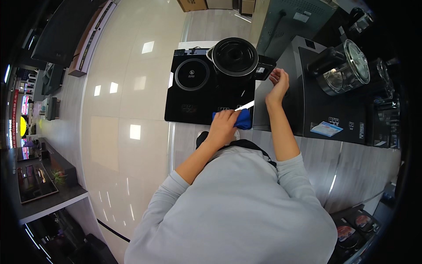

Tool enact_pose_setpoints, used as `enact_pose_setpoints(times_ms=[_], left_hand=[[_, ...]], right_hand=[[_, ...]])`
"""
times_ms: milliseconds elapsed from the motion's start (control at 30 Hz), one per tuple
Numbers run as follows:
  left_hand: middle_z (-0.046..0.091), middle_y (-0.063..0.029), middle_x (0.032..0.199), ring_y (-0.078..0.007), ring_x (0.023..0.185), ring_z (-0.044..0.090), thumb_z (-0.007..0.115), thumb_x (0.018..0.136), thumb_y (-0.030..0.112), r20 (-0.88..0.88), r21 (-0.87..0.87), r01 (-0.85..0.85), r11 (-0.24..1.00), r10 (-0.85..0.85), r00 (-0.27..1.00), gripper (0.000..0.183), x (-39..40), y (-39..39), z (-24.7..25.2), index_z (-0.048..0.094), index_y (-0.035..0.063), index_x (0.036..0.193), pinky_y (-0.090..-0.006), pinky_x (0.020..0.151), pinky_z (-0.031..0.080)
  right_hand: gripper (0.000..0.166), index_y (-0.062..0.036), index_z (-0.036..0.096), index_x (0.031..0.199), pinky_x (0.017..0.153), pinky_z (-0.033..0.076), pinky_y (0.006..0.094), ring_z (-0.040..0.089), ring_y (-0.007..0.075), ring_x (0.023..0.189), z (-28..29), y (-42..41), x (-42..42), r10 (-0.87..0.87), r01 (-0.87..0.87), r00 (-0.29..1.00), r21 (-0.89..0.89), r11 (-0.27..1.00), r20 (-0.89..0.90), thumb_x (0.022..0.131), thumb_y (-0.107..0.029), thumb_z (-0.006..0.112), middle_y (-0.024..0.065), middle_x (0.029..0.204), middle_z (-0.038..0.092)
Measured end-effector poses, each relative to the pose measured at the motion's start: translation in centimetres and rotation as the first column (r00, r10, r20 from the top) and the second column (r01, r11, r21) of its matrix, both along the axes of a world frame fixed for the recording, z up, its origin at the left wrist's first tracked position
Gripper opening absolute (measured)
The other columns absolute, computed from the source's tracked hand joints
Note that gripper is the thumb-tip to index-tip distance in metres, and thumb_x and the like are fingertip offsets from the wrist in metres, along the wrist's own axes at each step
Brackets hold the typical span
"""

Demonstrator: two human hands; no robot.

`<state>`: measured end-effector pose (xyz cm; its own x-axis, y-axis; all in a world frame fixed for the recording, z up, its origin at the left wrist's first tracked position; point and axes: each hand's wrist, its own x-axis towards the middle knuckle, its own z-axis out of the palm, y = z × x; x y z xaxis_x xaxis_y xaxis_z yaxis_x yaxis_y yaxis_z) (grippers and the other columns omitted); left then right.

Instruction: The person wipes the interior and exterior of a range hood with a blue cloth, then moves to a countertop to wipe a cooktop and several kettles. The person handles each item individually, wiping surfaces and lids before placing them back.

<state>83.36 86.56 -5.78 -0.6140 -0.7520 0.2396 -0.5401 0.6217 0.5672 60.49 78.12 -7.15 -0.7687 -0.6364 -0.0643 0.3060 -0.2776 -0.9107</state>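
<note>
My left hand [224, 125] presses a bunched blue cloth [243, 119] onto the front edge of a black glass-topped appliance [197, 104], near its printed control marks. Toward the back right of that top stands an electric kettle [235, 56] with a black lid, its black handle [266, 67] pointing right. A round ringed plate [192, 74] lies left of the kettle. My right hand [279, 86] is raised just below the kettle handle, fingers loosely curled and apart, with nothing seen in it. Whether its fingertips touch the handle cannot be told.
At the right, a dark cabinet top [333, 112] holds a glass jug [344, 71] and a blue-and-white packet [326, 128]. A grey metal housing [286, 26] with a cord rises behind. Cardboard boxes [193, 4] stand at the far end. Tiled floor [141, 99] lies to the left.
</note>
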Motion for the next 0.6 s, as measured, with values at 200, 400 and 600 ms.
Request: enact_pose_setpoints(times_ms=[200, 400, 600], left_hand=[[0.056, -0.0166, 0.113, -0.0337, 0.104, 0.054, 0.072, 0.063, 0.001, -0.010, -0.258, -0.382, 0.887, 0.393, 0.919, 0.069, 7.0, -2.2, -1.9, 0.053, 0.0055, 0.129, -0.0436, 0.088, 0.041], [0.057, -0.0190, 0.107, -0.0382, 0.096, 0.055, 0.067, 0.076, 0.009, 0.074, -0.212, -0.673, 0.708, 0.699, 0.712, 0.048, 16.5, -5.5, -2.4, 0.055, 0.0029, 0.122, -0.0446, 0.082, 0.046], [0.059, -0.0198, 0.108, -0.0340, 0.097, 0.061, 0.065, 0.081, 0.016, 0.116, 0.360, -0.816, 0.453, 0.846, 0.521, 0.035, 24.6, -6.6, -2.3, 0.059, -0.0022, 0.109, -0.0412, 0.085, 0.048]], right_hand=[[0.019, -0.0032, 0.057, 0.100, 0.082, 0.045, 0.0289, 0.055, 0.0146, 0.091, 0.1, 4.8, 1.2, -0.035, 0.039, 0.998, 0.066, 0.997, -0.059, 0.096, -0.021, 0.053, 0.0060, 0.098, 0.061], [0.009, -0.0052, 0.057, 0.098, 0.076, 0.041, 0.0242, 0.051, 0.0097, 0.084, -1.6, 8.0, 4.9, -0.029, 0.056, 0.986, 0.163, 0.985, -0.165, 0.094, -0.013, 0.055, 0.0019, 0.090, 0.057], [0.019, -0.0046, 0.057, 0.104, 0.077, 0.045, 0.0253, 0.054, 0.0122, 0.081, 2.1, 9.2, 18.1, 0.422, -0.289, 0.837, 0.372, 0.882, -0.349, 0.088, -0.011, 0.062, 0.0040, 0.092, 0.055]])
